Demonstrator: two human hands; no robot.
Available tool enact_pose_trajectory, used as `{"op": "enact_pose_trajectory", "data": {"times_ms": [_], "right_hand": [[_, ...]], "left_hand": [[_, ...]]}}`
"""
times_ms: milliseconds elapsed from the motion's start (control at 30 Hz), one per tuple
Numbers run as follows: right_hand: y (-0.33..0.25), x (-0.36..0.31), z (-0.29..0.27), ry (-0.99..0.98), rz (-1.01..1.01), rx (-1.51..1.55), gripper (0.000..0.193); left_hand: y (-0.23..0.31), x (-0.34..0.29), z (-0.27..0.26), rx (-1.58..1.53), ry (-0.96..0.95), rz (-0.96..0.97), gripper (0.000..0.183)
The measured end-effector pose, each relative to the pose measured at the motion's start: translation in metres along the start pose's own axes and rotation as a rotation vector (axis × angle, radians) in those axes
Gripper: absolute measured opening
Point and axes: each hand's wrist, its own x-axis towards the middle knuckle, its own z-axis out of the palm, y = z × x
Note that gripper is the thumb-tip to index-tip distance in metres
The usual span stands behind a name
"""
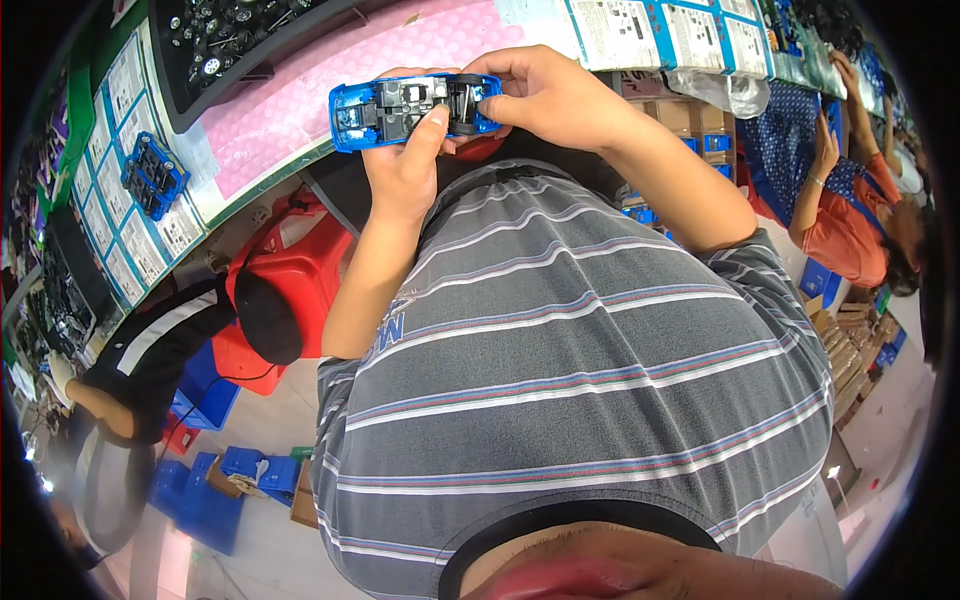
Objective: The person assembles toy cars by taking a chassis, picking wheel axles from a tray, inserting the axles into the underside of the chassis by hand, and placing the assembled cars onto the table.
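A blue toy car (353, 118) is held upside down above the bench edge, its black underside facing up. My left hand (402, 182) is closed around it from the near side, thumb pressed on the chassis. My right hand (548, 97) grips the car's right end, with the thumb and fingers by a wheel axle (466, 104). The fingers beneath the car are mostly hidden. Another blue toy car (153, 175) lies on the printed sheets to the left, also showing a dark underside.
A black tray (180, 95) of small wheels and axles stands at the back left, beside pink bubble wrap (290, 110). Printed sheets (620, 35) cover the bench. A red stool (300, 260) is below it at left. Other people work on both sides, one in an orange top (845, 235).
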Motion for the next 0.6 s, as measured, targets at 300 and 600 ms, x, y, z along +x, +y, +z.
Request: {"op": "enact_pose_trajectory", "data": {"times_ms": [300,600], "right_hand": [[-0.016,-0.015,0.003,0.112,-0.209,-0.405,0.043],[-0.025,-0.012,0.012,0.265,-0.605,-0.798,0.054]], "left_hand": [[-0.002,0.001,-0.008,-0.010,0.025,-0.030,0.037],[0.001,0.000,0.001,-0.029,0.065,0.005,0.040]]}}
